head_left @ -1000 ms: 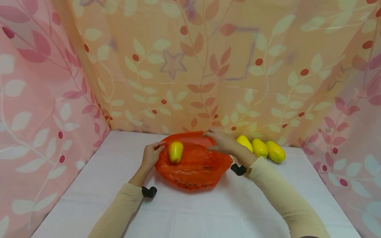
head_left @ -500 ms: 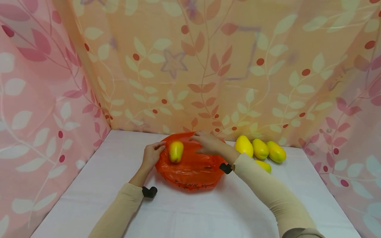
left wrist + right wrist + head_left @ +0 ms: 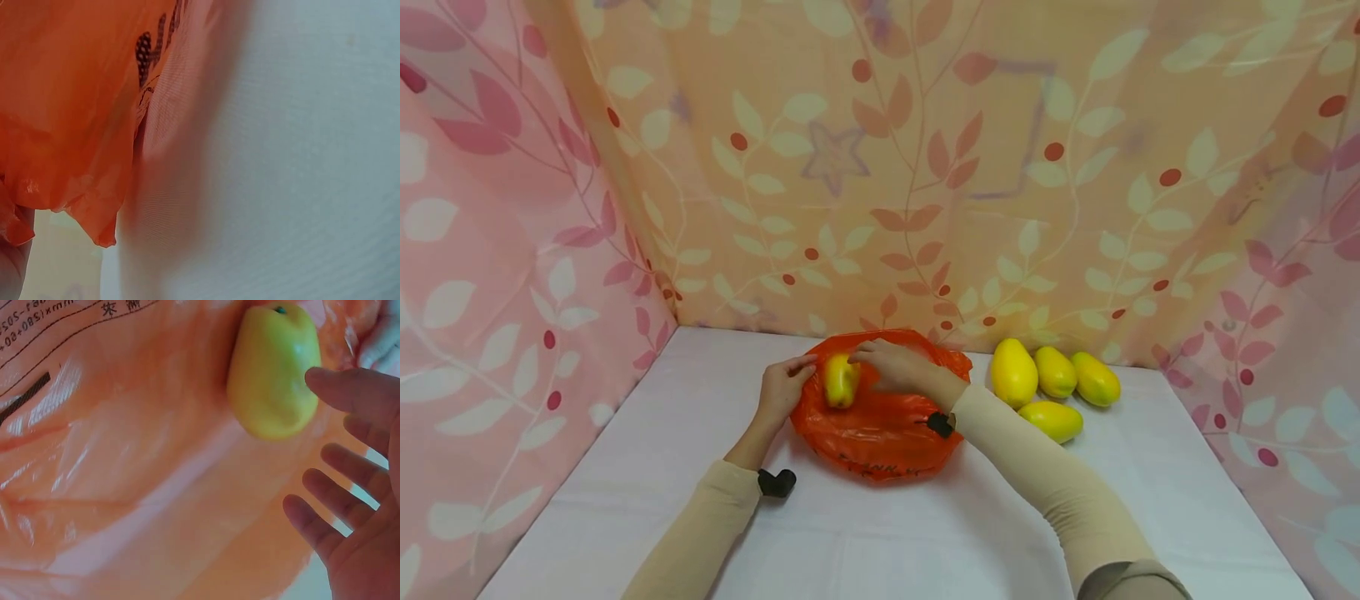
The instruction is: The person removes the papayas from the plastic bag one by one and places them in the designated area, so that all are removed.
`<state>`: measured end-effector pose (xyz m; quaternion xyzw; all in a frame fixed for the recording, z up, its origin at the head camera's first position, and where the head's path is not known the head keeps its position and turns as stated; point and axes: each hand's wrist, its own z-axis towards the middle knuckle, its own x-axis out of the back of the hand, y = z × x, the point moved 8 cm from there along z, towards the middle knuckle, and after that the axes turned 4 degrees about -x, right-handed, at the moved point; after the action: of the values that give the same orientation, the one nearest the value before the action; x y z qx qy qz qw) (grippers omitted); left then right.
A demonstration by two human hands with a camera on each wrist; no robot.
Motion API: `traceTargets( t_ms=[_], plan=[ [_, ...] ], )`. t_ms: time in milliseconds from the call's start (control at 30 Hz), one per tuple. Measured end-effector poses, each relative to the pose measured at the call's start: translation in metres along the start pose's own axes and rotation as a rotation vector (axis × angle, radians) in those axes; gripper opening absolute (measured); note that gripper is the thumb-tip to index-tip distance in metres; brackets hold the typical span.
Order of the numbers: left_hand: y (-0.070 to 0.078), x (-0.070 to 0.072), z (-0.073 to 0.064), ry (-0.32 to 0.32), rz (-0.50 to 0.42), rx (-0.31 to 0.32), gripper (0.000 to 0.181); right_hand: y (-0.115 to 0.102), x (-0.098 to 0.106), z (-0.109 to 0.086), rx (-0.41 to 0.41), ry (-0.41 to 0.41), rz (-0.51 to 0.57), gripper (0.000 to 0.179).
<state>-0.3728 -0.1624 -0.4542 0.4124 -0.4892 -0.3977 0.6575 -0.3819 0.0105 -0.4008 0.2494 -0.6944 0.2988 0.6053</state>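
Observation:
An orange-red plastic bag (image 3: pixel 880 433) lies spread on the white table with its mouth wide. Inside it, toward the left, rests one yellow mango (image 3: pixel 841 382), whose green stem end shows in the right wrist view. My left hand (image 3: pixel 781 388) pinches the bag's left rim between thumb and fingers; in the left wrist view the bag (image 3: pixel 69 112) covers most of that hand. Over the bag's middle, my right hand (image 3: pixel 901 367) reaches left with fingers spread. Seen from the right wrist, the mango (image 3: pixel 275 375) is right at the thumb tip, and the straight fingers (image 3: pixel 334 497) hold nothing.
Right of the bag, several yellow mangoes sit grouped: a large one (image 3: pixel 1013 373), two behind to its right, and one in front (image 3: pixel 1052 421). Flowered cloth (image 3: pixel 880 167) walls the table at the back and both sides. Each wrist wears a black camera.
My right hand has moved left across the bag to the mango inside, uncovering the front mango on the table. My left hand stays at the bag's rim.

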Motion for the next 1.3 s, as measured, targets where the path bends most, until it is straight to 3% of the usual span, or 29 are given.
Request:
traceTargets(
  t_ms=[200,333,533,767,1000,1300],
  plan=[
    [0.0,-0.001,-0.001,-0.024,-0.001,0.021,0.033,-0.012,-0.01,0.009,0.033,-0.012,-0.073,0.058],
    [-0.001,-0.002,0.0,-0.034,0.025,0.0,0.035,-0.016,-0.016,0.013,0.043,-0.028,-0.109,0.059],
    [-0.003,-0.003,0.002,-0.045,0.024,-0.031,0.034,-0.01,-0.02,0.019,-0.028,-0.022,-0.153,0.058],
    [-0.007,0.0,0.002,-0.039,0.032,-0.002,0.036,-0.004,-0.02,0.02,-0.121,-0.019,-0.116,0.048],
    [-0.006,0.0,0.003,-0.051,0.048,0.013,0.04,-0.009,-0.016,0.017,-0.089,0.066,-0.222,0.039],
    [-0.006,0.001,0.001,-0.055,0.033,0.043,0.044,-0.007,-0.018,0.013,-0.126,0.024,-0.308,0.042]
  ],
)
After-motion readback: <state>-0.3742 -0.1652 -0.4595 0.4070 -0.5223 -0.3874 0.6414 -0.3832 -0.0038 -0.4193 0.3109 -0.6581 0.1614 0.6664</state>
